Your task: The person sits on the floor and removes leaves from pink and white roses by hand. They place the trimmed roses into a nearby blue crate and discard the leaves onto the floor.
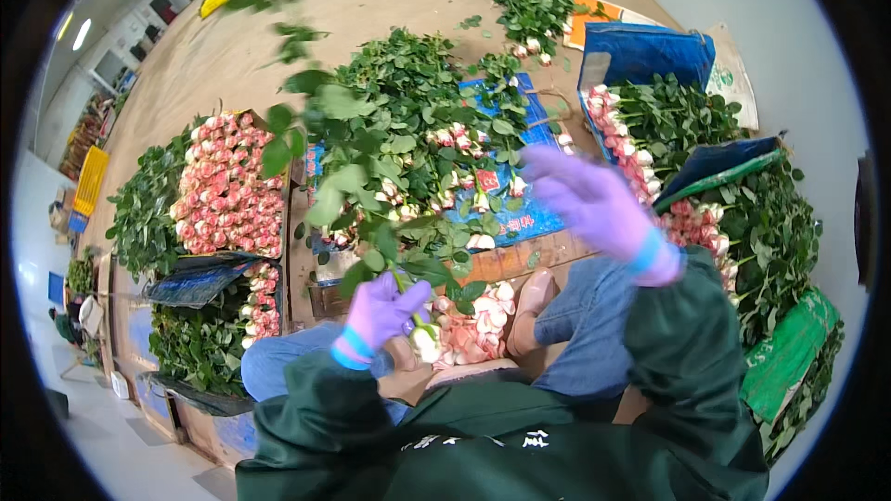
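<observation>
My left hand [391,309], in a purple glove, grips the stem of a white rose [426,344] just behind its bloom. The bloom points down towards my lap, while the leafy stem reaches up and away to the left, its far leaves blurred. My right hand [592,202], gloved alike and blurred, is raised over the edge of a blue printed sheet [543,212], fingers spread, with nothing seen in it. Loose pink-and-white petals [477,334] lie between my feet. Beyond, a pile of cut roses [404,83] covers part of the sheet.
At the left stand a large stack of pink roses [230,188] and a smaller bunch [262,303]. Rose bunches [626,142] line the right side, with blue wrapping [647,49] and a green sack [790,355]. A wooden board [522,256] lies before my feet.
</observation>
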Motion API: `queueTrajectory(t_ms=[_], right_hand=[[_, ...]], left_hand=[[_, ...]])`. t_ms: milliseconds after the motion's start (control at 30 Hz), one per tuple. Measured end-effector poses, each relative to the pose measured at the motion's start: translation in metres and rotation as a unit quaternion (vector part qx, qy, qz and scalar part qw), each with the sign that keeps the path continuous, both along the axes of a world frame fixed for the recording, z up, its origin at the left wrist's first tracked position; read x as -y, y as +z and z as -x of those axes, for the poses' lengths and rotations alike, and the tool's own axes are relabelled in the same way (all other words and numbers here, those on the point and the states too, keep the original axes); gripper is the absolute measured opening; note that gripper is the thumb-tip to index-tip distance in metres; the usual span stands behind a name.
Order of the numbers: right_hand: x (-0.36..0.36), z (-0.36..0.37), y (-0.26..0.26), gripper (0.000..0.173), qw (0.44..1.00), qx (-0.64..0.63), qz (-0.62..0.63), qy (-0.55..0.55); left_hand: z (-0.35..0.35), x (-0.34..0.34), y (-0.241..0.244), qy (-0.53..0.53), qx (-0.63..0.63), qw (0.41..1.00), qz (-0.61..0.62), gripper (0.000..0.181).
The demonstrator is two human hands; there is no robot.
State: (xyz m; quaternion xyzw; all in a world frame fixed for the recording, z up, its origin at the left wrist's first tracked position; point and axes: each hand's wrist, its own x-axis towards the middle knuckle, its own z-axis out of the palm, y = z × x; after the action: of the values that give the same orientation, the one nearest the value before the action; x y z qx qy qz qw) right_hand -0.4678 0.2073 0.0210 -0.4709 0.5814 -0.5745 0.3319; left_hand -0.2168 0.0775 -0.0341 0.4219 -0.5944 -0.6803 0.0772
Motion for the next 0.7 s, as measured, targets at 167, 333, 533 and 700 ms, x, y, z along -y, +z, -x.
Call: queueTrajectory(t_ms=[167, 333, 533, 700], right_hand=[[0.079, -0.073, -0.055, 0.061, 0.952, 0.129, -0.18, 0.209], [0.105, -0.101, -0.142, 0.056, 0.939, -0.153, -0.27, 0.148], [0.101, -0.11, -0.179, 0.022, 0.844, -0.374, -0.343, 0.173], [0.085, -0.083, -0.231, 0.023, 0.841, -0.404, -0.346, 0.097]], left_hand=[[0.014, -0.044, -0.075, 0.019, 0.044, 0.996, 0.08, 0.026], [0.018, -0.055, -0.124, -0.068, 0.343, 0.89, 0.292, 0.051], [0.02, -0.062, -0.158, -0.13, 0.302, 0.937, 0.118, 0.056], [0.018, -0.067, -0.14, -0.16, 0.233, 0.956, 0.077, 0.047]])
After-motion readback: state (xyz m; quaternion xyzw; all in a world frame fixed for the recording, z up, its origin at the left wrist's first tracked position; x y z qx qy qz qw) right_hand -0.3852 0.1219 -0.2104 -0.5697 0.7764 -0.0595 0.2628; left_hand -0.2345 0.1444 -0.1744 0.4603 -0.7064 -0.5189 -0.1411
